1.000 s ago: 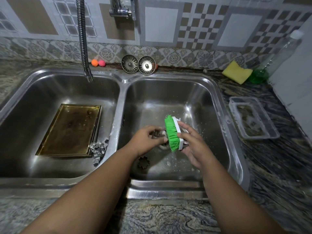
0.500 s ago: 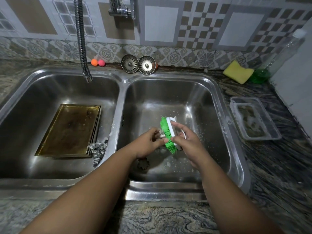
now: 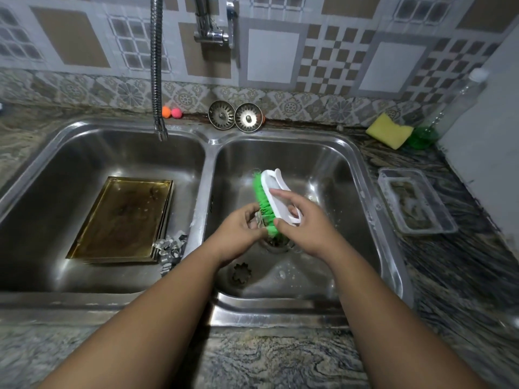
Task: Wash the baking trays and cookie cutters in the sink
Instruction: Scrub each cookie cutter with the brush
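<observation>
Scrubbing underway: your left hand (image 3: 238, 228) pinches a cookie cutter (image 3: 259, 219), right hand (image 3: 304, 226) clamps the brush (image 3: 271, 197); rinse next.

Home kitchen, steel 2-basin sink (image 3: 209, 169), patterned wall tiles (image 3: 331, 66), stone counter (image 3: 280, 357), yellow sponge (image 3: 389, 134)

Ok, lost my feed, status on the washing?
Left hand holds cookie cutter, right hand scrubs it with brush. Baking trays wait in left basin. Nothing blocking.
</observation>
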